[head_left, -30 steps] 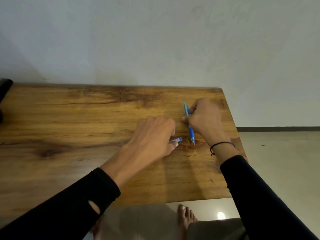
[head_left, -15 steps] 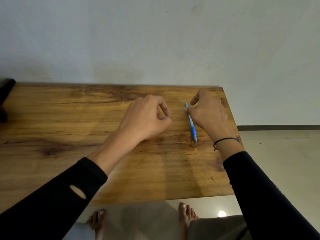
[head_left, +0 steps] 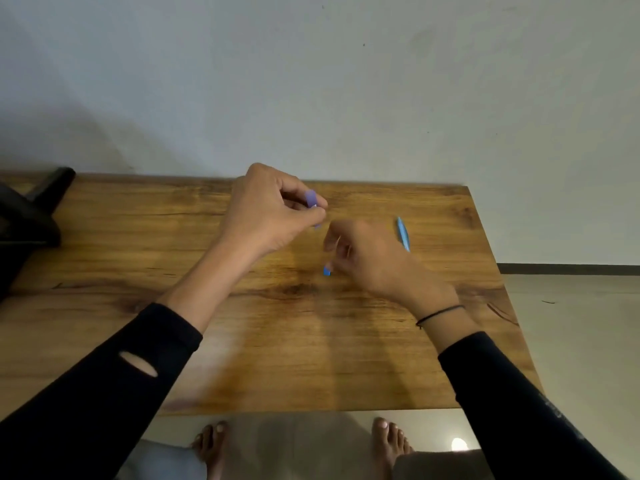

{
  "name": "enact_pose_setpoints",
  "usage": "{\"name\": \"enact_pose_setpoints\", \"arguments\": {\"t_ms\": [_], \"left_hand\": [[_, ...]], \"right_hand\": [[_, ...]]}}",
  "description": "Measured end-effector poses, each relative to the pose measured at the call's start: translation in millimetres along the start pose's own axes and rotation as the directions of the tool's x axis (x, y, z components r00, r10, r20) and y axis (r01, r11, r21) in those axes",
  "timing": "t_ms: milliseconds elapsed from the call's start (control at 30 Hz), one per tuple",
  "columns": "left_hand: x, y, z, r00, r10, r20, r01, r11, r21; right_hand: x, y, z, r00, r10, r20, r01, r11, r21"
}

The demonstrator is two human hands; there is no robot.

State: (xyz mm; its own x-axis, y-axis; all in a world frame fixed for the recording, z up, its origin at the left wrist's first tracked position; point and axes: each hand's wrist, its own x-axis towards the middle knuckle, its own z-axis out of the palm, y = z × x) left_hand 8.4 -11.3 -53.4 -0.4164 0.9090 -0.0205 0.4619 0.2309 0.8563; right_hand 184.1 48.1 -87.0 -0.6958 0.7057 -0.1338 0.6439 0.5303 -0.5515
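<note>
Hands have changed jobs within the last second, as we read it. The blue pen [head_left: 403,234], which our right hand [head_left: 377,261] was standing and then laying down, now lies alone on the far right of the wooden surface [head_left: 242,341], touched by nobody. That hand has crossed leftward and sits low near the middle, fingers curled, and they appear to nip a small blue bit [head_left: 327,270] at their tips, though motion blur leaves us unsure whether it is held or merely touched. Our left hand [head_left: 270,216], which was down on the wood a second ago, has risen and moved farther off, thumb and forefinger pinching a small lilac piece [head_left: 311,198], with its lower end peeking out beneath the thumb. We judge that the pen is finished with for now and the work has turned to these two small parts, perhaps just pulled apart or about to be joined. No brand, label or writing can be read on the pen or either piece. A dark object [head_left: 27,220] sits at the far left edge.
</note>
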Motion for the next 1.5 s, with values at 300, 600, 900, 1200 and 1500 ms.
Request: {"name": "enact_pose_setpoints", "arguments": {"t_ms": [300,600,900,1200,1500], "left_hand": [[0.5,-9.7,1.9,0.991,0.055,0.122,-0.060,0.998,0.035],[0.5,-9.8,12.0,0.969,0.096,0.227,-0.113,0.992,0.059],[-1.5,-13.1,20.0,0.953,0.133,0.273,-0.144,0.989,0.018],[-2.3,-13.8,21.5,0.952,0.121,0.281,-0.153,0.984,0.094],[-6.5,-7.9,22.6,0.956,0.153,0.250,-0.203,0.961,0.186]], "right_hand": [[-1.3,-5.2,15.9,1.000,-0.012,-0.017,0.010,0.994,-0.112],[1.7,4.1,-33.1,0.915,0.145,-0.376,0.073,0.858,0.509],[-1.1,-7.2,-37.2,0.910,0.079,-0.408,0.191,0.793,0.579],[-0.1,-2.7,-39.5,0.932,0.015,-0.362,0.192,0.828,0.527],[0.3,5.7,-46.8,0.958,-0.011,-0.287,0.142,0.886,0.442]]}}
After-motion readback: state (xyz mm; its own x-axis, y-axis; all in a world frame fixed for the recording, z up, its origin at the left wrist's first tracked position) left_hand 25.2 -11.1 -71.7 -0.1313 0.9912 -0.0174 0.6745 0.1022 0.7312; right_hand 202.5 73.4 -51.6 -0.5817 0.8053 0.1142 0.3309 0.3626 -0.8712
